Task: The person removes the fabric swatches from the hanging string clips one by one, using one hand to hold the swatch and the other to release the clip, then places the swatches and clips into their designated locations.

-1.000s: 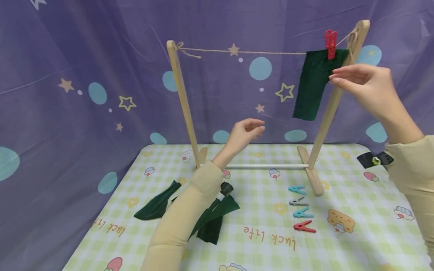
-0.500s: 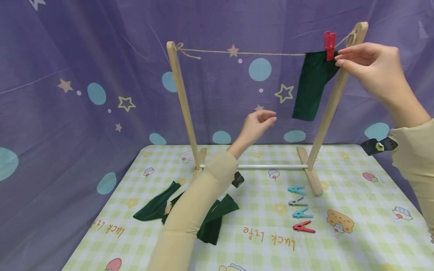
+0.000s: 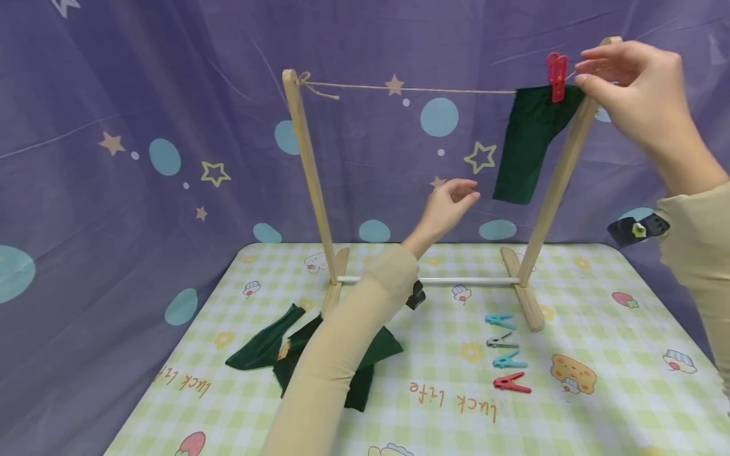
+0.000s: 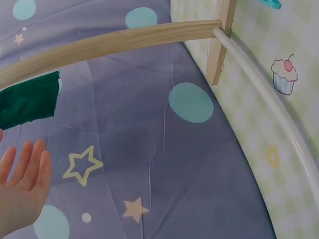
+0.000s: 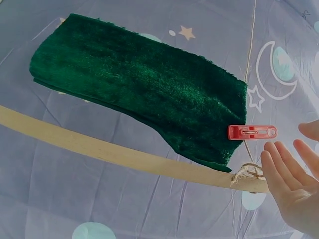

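Note:
A dark green velvety cloth piece (image 3: 521, 145) hangs over the twine line near the right post, held by a red clothespin (image 3: 557, 79). Beside the clothespin, close to the cloth's upper right corner, is my right hand (image 3: 639, 92). The right wrist view shows its fingers (image 5: 281, 169) loosely extended, apart from the clothespin (image 5: 251, 132), with nothing held. Lower and left of the hanging cloth, my left hand (image 3: 443, 206) hovers with relaxed fingers and holds nothing. In the left wrist view that hand (image 4: 25, 191) sits below the cloth's lower end (image 4: 32, 99).
A wooden rack with left post (image 3: 310, 177), right post (image 3: 556, 183) and white crossbar (image 3: 467, 280) stands on the checked tablecloth (image 3: 445, 430). Several clothespins (image 3: 509, 359) lie in a column at right. More green cloth pieces (image 3: 265, 342) lie at left, partly behind my left sleeve.
My right hand has risen along the cloth's right edge to the height of the clothespin. My left hand has moved right and slightly up. The clothespin stays on the cloth.

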A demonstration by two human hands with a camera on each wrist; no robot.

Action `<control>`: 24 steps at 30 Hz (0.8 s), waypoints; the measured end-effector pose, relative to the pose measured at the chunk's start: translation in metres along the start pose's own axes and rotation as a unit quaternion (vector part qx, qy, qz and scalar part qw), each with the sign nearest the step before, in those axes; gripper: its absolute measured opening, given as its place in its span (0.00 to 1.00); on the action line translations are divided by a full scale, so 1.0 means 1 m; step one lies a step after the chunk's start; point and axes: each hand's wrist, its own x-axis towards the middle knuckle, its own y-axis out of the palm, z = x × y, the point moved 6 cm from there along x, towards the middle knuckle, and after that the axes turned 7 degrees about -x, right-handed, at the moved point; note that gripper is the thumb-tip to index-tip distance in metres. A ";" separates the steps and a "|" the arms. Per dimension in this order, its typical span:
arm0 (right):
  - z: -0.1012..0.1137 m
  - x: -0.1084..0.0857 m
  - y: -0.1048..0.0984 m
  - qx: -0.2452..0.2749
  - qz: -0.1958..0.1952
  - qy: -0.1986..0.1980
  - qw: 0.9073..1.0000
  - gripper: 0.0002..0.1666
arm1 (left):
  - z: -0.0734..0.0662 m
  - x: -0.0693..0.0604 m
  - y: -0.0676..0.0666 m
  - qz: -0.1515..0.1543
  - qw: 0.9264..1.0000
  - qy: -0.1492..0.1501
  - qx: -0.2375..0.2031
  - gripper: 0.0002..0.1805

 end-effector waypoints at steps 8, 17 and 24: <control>0.001 0.007 0.003 -0.006 0.024 0.009 1.000 0.18 | 0.002 0.006 0.015 -0.009 0.999 0.000 -0.050 0.17; -0.005 0.011 0.010 -0.030 0.063 0.029 0.997 0.22 | 0.007 0.009 0.034 0.018 0.996 -0.024 -0.081 0.22; -0.004 0.016 0.017 -0.064 0.079 0.031 0.994 0.24 | 0.010 0.011 0.040 0.015 0.994 -0.039 -0.097 0.23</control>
